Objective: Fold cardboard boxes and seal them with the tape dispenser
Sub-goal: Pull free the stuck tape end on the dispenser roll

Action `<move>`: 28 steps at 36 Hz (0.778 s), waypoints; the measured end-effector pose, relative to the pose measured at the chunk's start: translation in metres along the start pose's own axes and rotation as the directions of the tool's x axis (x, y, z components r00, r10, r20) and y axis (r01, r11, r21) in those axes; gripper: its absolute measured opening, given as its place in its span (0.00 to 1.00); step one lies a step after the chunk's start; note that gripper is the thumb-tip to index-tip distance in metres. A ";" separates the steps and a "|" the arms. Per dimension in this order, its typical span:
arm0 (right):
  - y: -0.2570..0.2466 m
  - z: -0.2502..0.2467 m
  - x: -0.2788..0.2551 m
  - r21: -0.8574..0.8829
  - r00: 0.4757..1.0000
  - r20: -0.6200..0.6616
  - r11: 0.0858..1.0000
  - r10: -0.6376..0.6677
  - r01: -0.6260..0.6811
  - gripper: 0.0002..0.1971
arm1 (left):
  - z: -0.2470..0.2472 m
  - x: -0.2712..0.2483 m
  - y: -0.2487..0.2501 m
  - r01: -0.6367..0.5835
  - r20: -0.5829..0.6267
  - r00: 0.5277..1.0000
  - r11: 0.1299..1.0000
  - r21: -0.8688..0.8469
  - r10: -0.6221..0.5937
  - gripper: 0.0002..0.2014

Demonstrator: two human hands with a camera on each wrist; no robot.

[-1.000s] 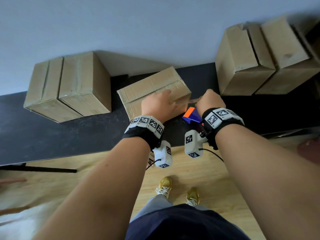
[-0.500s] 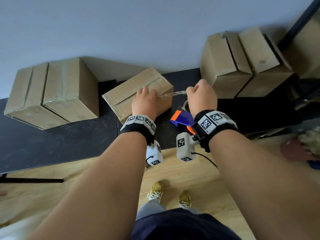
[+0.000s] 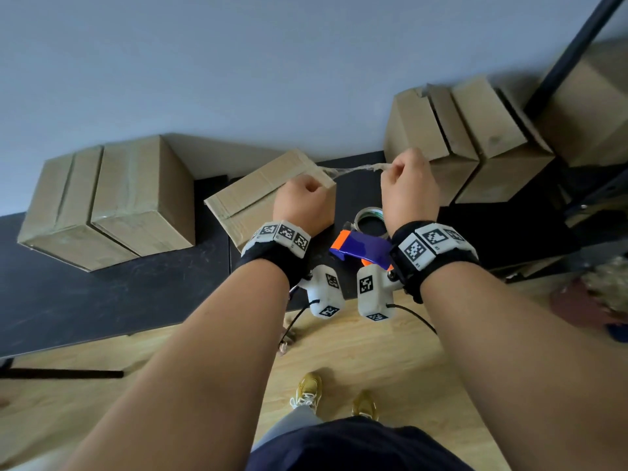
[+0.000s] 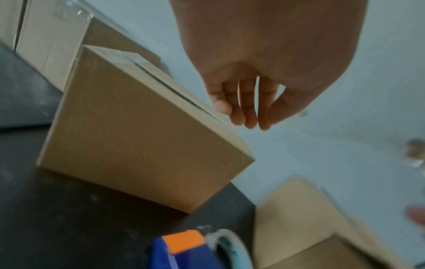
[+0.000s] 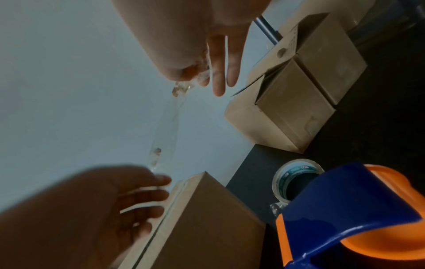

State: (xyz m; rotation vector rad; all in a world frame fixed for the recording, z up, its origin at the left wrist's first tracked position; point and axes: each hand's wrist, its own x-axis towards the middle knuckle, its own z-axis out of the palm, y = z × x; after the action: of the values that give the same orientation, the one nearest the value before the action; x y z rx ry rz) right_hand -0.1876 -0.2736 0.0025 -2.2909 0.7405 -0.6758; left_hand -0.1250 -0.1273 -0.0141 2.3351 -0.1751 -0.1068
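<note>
A small cardboard box (image 3: 258,195) (image 4: 138,145) (image 5: 207,218) lies angled on the black table (image 3: 102,290), flaps closed. My left hand (image 3: 302,198) (image 4: 248,116) (image 5: 149,193) rests on its top near the right end, fingers fairly straight. My right hand (image 3: 404,168) (image 5: 207,72) is raised to the right of the box and pinches a crumpled strip of clear tape (image 3: 353,169) (image 5: 168,127). The strip stretches back to the box's right corner by my left fingertips. The blue and orange tape dispenser (image 3: 363,248) (image 4: 184,251) (image 5: 345,209) lies on the table under my right wrist, held by neither hand.
Two sealed boxes (image 3: 112,198) stand at the left of the table. More boxes (image 3: 475,141) are stacked at the right against the wall, beside a dark metal post (image 3: 571,45). The table's near edge is just under my wrists, with wooden floor below.
My right hand has risen up and to the right, away from the box, drawing out the tape strip. My left hand has slid toward the box's right end.
</note>
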 end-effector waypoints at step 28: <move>0.004 0.006 -0.021 0.054 0.916 0.230 0.944 -0.328 0.324 0.17 | -0.041 0.026 0.023 0.307 0.195 0.911 0.282 -0.909 -0.363 0.03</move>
State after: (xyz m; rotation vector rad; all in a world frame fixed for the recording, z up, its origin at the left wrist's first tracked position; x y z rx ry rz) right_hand -0.2001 -0.2598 -0.0095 -2.4516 0.2409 -0.5357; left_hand -0.0957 -0.1186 0.0298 1.1340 0.3627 -0.2783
